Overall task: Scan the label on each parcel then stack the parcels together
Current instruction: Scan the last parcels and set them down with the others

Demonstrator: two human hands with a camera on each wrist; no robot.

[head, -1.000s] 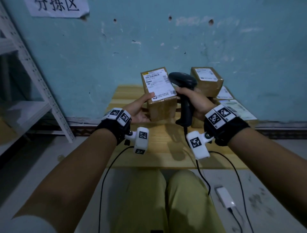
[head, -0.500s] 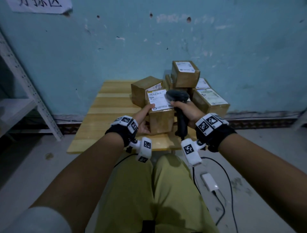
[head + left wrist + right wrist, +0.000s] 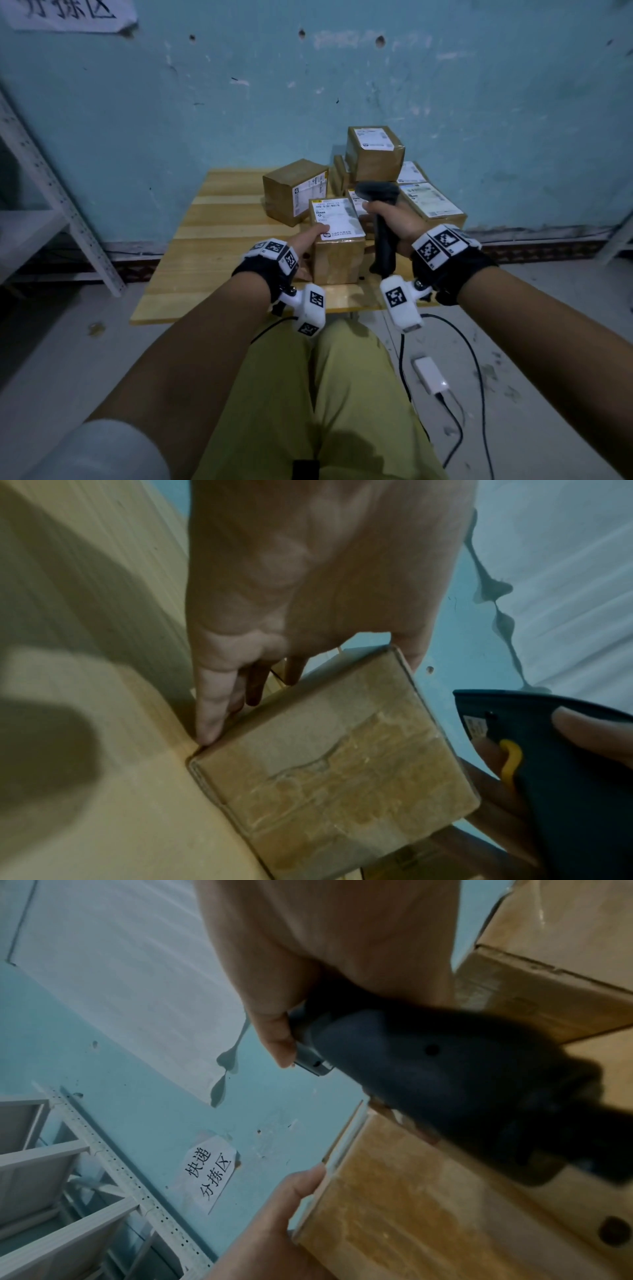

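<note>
A small brown parcel (image 3: 337, 245) with a white label on top stands on the wooden table (image 3: 219, 246), near its front edge. My left hand (image 3: 308, 245) holds it from the left, thumb on the label; in the left wrist view the fingers (image 3: 209, 718) lie along the parcel (image 3: 335, 767) side. My right hand (image 3: 394, 219) grips a black barcode scanner (image 3: 382, 222) upright just right of the parcel, its head above the label's right edge. In the right wrist view the scanner (image 3: 445, 1069) hangs over the parcel (image 3: 428, 1204).
Another brown parcel (image 3: 296, 190) lies behind the held one. At the back right several labelled parcels (image 3: 431, 204) sit together with one box (image 3: 375, 152) on top. A white metal shelf (image 3: 51, 192) stands at the left. A cable and white adapter (image 3: 430, 375) lie on the floor.
The parcel has come down from a raised, tilted pose to stand on the table. Both hands and the scanner dropped with it, and the head view pulled back.
</note>
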